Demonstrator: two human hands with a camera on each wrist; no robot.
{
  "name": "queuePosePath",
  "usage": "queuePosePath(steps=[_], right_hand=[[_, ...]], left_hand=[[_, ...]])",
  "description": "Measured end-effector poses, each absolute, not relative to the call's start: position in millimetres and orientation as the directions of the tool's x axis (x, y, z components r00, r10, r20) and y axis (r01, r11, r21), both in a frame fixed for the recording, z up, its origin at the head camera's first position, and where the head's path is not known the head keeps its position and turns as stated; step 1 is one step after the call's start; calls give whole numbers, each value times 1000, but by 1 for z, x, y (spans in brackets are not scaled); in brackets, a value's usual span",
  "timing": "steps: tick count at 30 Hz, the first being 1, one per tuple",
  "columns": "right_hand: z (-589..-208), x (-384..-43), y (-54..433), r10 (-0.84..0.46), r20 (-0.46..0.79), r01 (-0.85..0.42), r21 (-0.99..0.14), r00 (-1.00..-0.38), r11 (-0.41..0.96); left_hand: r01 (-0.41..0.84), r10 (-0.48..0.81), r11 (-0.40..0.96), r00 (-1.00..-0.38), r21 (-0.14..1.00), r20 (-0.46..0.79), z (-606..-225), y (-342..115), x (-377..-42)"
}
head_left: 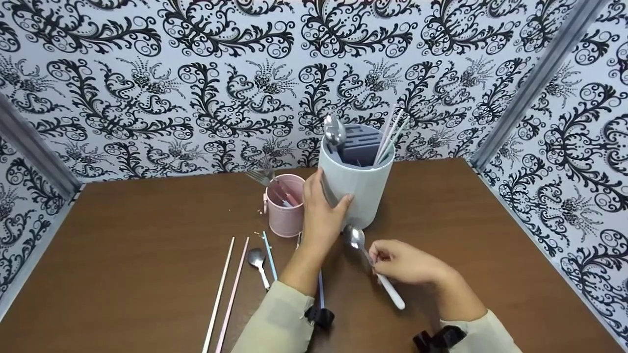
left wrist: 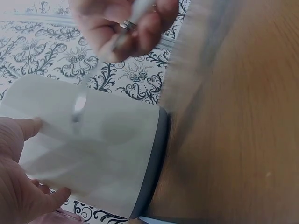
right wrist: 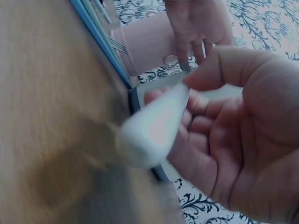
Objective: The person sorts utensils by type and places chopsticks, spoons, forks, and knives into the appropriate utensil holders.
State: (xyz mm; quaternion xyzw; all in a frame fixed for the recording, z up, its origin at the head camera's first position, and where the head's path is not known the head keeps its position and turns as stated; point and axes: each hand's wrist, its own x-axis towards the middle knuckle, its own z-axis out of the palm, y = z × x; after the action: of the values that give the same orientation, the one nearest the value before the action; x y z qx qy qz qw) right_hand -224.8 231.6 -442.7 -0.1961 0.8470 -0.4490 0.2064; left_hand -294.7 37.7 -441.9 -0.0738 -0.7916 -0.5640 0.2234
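The left hand (head_left: pixel 321 211) is on the side of the white pot (head_left: pixel 355 196). Its thumb is spread away from its fingers, and they all touch the pot. The right hand (head_left: pixel 405 262) pinches a spoon (head_left: pixel 356 238) near the middle, with its thumb and fingers close together. The metal end of this spoon points at the foot of the pot, and its white handle points back at the person. I can't tell if the spoon touches the pot.

The pot stands upright on the brown bench (head_left: pixel 431 211). It has a gray top part (head_left: pixel 360 153) with slots. A big spoon end (head_left: pixel 336 131) pokes up at the left, and thin sticks (head_left: pixel 390 135) lean out at the right.

Just left of the pot is a pink cup (head_left: pixel 284 221), with forks (head_left: pixel 290 197) in it. In front of the cup, a small spoon (head_left: pixel 256 257) lies on the bench, next to a blue stick (head_left: pixel 269 254). Further left lie a pink stick (head_left: pixel 233 294) and a white stick (head_left: pixel 218 294). The wall (head_left: pixel 206 88) is white with black curls.
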Motion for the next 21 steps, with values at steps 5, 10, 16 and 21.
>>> queuePosePath(steps=[5, 10, 16, 21], right_hand=[[-441, -227, 235, -651, -87, -79, -972, -754, 221], [-439, -228, 235, -683, 20, -61, -997, -731, 36], [-434, -226, 229, -603, 67, -112, -993, -795, 38], [-425, -223, 224, -534, 136, -182, -983, -834, 34]], left_hand=[[359, -130, 347, -896, 866, 424, -442, 36, -295], [357, -129, 348, -898, 867, 421, -443, 36, -296], [351, -135, 350, -899, 869, 417, -443, 36, -296], [346, -126, 342, -904, 874, 408, -441, 37, -296]])
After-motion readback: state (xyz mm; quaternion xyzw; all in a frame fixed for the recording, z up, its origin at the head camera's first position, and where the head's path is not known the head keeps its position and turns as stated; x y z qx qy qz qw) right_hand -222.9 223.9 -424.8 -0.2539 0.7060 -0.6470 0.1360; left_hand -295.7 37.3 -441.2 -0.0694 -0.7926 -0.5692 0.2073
